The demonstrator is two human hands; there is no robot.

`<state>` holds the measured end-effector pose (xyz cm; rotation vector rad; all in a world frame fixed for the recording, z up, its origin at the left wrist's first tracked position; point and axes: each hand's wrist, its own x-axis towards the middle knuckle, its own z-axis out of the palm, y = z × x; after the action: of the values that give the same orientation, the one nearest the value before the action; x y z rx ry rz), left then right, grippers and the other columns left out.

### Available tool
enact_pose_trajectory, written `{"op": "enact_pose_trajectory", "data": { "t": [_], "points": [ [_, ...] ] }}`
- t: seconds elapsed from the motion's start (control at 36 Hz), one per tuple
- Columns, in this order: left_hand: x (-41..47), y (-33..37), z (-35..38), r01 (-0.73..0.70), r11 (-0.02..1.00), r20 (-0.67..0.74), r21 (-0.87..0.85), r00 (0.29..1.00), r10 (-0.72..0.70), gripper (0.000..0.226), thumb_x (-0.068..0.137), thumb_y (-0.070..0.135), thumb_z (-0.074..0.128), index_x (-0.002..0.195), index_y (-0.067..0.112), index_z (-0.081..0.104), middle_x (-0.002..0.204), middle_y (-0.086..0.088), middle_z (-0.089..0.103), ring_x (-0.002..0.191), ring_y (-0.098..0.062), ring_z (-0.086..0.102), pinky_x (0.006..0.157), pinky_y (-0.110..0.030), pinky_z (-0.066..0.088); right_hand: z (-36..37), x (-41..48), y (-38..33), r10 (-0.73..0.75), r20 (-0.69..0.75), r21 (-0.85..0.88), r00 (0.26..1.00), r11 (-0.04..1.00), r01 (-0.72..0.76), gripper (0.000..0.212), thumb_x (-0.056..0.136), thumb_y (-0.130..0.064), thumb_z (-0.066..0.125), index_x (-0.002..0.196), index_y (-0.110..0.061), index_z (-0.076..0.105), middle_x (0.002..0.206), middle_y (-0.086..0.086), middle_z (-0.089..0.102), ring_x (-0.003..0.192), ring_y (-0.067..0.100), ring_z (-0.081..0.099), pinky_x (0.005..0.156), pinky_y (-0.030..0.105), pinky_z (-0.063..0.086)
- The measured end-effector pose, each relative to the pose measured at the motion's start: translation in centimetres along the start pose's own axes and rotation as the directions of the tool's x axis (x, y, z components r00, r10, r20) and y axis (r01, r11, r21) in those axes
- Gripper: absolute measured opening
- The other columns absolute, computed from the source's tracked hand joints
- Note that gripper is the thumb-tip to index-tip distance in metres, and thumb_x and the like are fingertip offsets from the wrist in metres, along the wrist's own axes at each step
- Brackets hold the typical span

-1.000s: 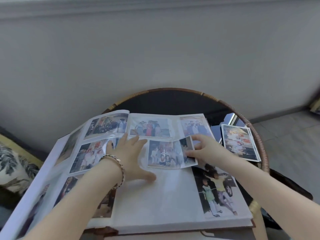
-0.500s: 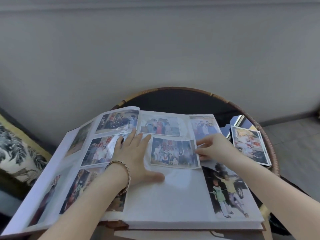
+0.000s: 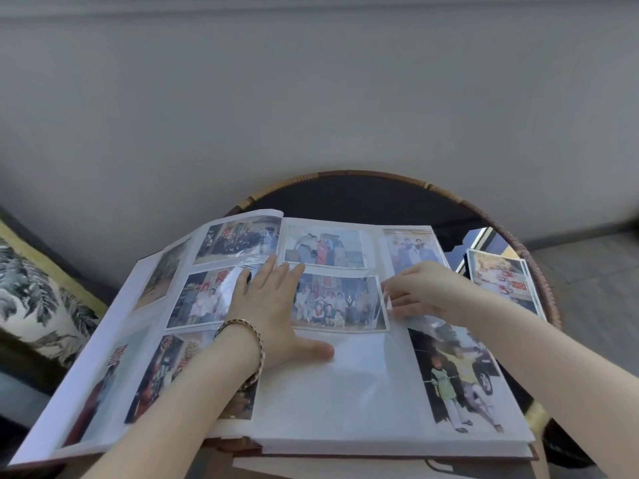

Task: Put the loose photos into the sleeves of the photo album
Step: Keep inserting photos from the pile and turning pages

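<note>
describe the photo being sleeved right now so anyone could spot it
On the round wicker-rimmed table lies an open white photo album. Mid-row on its right page sits a landscape group photo. Only it lies between the left hand and the pinching right hand.

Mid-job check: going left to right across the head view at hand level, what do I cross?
Patterned cushion → left hand, flat on the album → group photo → right hand, at that photo's right edge → stack of loose photos.
</note>
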<state>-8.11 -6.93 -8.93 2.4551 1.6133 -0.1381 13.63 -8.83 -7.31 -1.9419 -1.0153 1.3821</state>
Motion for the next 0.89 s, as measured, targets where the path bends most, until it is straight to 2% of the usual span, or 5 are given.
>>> {"op": "enact_pose_trajectory", "data": {
  "t": [0.11, 0.33, 0.53, 0.72, 0.89],
  "points": [
    [0.0, 0.0, 0.0, 0.001, 1.0, -0.006, -0.001, 1.0, -0.001, 0.122, 0.057, 0.083, 0.056, 0.148, 0.029, -0.006, 0.157, 0.009, -0.005, 0.143, -0.014, -0.017, 0.117, -0.043, -0.009, 0.3, -0.1, 0.1, -0.057, -0.048, -0.08, 0.997, 0.995, 0.053, 0.014, 0.085, -0.02, 0.068, 0.088, -0.007, 0.064, 0.082, 0.006, 0.067, 0.07, 0.012, 0.066, 0.055, 0.015, 0.054],
    [0.1, -0.1, 0.1, 0.0, 1.0, -0.009, -0.012, 1.0, -0.001, 0.122, 0.058, 0.083, 0.056, 0.148, 0.029, -0.006, 0.157, 0.01, -0.005, 0.143, -0.014, -0.017, 0.117, -0.044, -0.008, 1.2, -0.3, 0.9, -0.209, -0.198, -0.219, 0.958, 0.962, 0.165, 0.014, 0.081, -0.015, 0.072, 0.069, -0.009, 0.069, 0.069, 0.01, 0.07, 0.061, 0.019, 0.066, 0.056, 0.021, 0.056],
    [-0.1, -0.1, 0.1, -0.006, 1.0, -0.012, -0.014, 1.0, 0.005, 0.12, 0.059, 0.082, 0.057, 0.148, 0.03, -0.005, 0.157, 0.01, -0.005, 0.143, -0.012, -0.018, 0.117, -0.042, -0.01, 1.3, -0.4, 0.9, -0.254, -0.193, -0.196, 0.948, 0.956, 0.216, 0.008, 0.084, -0.011, 0.069, 0.078, -0.006, 0.068, 0.071, 0.009, 0.07, 0.065, 0.018, 0.07, 0.062, 0.025, 0.058],
    [-0.1, 0.0, 0.0, -0.016, 1.0, -0.007, 0.006, 1.0, 0.016, 0.115, 0.06, 0.082, 0.055, 0.148, 0.031, 0.001, 0.157, 0.009, -0.005, 0.143, -0.014, -0.019, 0.116, -0.043, -0.011, 1.1, -0.5, -0.2, -0.166, -0.047, -0.071, 0.985, 0.984, 0.163, 0.006, 0.086, -0.01, 0.064, 0.083, -0.006, 0.062, 0.079, 0.01, 0.07, 0.059, 0.012, 0.068, 0.055, 0.019, 0.055],
    [-0.2, 0.0, -0.1, -0.019, 1.0, 0.004, 0.0, 1.0, 0.019, 0.106, 0.062, 0.08, 0.055, 0.147, 0.034, 0.011, 0.157, 0.008, -0.004, 0.143, -0.014, -0.018, 0.115, -0.042, -0.013, 0.4, -0.7, 1.3, -0.248, -0.146, -0.195, 0.958, 0.956, 0.218, 0.004, 0.089, -0.012, 0.061, 0.085, -0.012, 0.061, 0.073, 0.009, 0.07, 0.059, 0.015, 0.069, 0.059, 0.025, 0.057]
  ]
}}
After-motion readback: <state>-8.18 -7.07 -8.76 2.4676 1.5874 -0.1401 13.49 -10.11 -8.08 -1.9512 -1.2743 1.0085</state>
